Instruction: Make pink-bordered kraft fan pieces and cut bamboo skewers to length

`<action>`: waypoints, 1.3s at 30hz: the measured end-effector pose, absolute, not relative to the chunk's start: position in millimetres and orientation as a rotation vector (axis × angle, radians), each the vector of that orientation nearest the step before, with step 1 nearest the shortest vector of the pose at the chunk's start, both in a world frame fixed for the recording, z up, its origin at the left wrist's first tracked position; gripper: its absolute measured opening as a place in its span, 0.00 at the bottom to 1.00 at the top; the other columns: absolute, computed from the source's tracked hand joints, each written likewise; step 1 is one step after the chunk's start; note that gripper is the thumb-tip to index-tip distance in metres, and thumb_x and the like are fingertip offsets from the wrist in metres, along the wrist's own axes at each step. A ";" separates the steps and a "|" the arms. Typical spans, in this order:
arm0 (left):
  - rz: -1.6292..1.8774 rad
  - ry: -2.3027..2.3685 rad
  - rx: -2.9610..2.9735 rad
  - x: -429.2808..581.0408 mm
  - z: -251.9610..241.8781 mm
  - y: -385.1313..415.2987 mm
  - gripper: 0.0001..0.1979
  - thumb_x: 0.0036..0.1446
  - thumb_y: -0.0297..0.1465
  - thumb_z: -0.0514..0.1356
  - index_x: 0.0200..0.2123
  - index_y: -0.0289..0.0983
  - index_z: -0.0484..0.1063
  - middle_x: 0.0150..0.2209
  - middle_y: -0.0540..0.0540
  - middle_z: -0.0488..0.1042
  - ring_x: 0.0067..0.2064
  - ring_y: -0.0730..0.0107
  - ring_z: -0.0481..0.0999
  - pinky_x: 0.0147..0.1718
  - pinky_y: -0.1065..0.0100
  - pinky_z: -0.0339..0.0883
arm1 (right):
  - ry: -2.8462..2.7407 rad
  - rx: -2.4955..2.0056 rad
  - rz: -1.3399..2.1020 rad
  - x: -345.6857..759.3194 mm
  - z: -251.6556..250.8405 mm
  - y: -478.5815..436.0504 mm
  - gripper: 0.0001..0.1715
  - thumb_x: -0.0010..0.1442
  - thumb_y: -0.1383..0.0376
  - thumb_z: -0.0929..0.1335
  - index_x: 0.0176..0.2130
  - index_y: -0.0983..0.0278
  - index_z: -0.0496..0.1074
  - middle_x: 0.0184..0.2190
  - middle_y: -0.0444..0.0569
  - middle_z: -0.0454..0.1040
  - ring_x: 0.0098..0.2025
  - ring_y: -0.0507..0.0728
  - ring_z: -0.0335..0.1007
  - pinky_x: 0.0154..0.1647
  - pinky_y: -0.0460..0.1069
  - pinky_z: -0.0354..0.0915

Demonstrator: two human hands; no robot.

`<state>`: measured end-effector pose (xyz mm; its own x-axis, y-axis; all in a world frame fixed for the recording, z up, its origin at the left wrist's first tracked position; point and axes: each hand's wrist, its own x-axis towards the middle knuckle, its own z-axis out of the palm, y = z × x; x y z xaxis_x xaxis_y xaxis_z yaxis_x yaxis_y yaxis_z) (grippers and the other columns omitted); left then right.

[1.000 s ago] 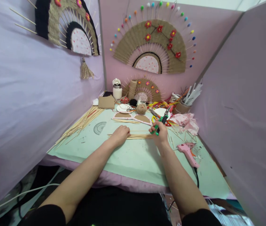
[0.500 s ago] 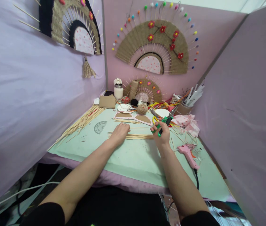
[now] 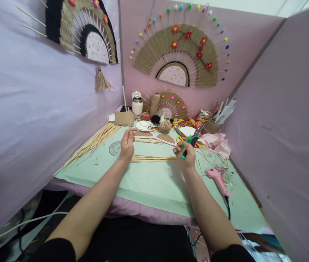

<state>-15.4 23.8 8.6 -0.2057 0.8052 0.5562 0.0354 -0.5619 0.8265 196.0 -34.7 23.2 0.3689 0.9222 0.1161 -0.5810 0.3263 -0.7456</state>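
My left hand is closed around a few thin bamboo sticks, which point upward from its fingers at uneven heights. In my right hand is a pair of green-and-black handled pruning shears, blades pointing up and away to the right. Between the two hands a row of bamboo sticks lies flat on the pale green tabletop. Just behind that row are two cardboard half-circles with pink-white edging. A clear protractor rests beside my left hand, partly covered by it.
A pile of long sticks lies at the left edge. On the right are a pink glue gun with its cord and crumpled pink fabric. Behind stand a white bottle, a twine ball and decorated fans.
My left hand has lifted off the row of sticks and moved left, now holding several sticks upright. My right hand with the shears has barely moved.
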 end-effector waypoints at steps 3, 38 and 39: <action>1.713 0.816 1.389 -10.0 4.1 29.0 0.13 0.62 0.41 0.50 0.38 0.39 0.69 0.26 0.50 0.66 0.30 0.73 0.68 0.34 0.70 0.63 | -0.594 -0.677 1.086 195.0 22.6 -34.5 0.18 0.43 0.63 0.71 0.31 0.59 0.59 0.21 0.35 0.58 0.20 0.46 0.54 0.23 0.45 0.56; 1.081 1.060 1.914 -2.2 -7.3 22.9 0.06 0.51 0.31 0.54 0.31 0.38 0.70 0.28 0.49 0.72 0.30 0.70 0.71 0.35 0.68 0.66 | -0.614 -0.729 1.194 190.8 23.1 -35.2 0.22 0.40 0.62 0.72 0.35 0.58 0.61 0.22 0.36 0.60 0.20 0.47 0.56 0.22 0.46 0.58; 1.077 1.046 1.889 -2.3 -8.3 23.6 0.06 0.51 0.31 0.54 0.30 0.37 0.70 0.28 0.49 0.73 0.30 0.70 0.71 0.34 0.68 0.66 | -0.610 -0.734 1.199 190.8 23.0 -35.1 0.22 0.40 0.62 0.72 0.35 0.58 0.62 0.22 0.36 0.60 0.20 0.47 0.56 0.22 0.45 0.58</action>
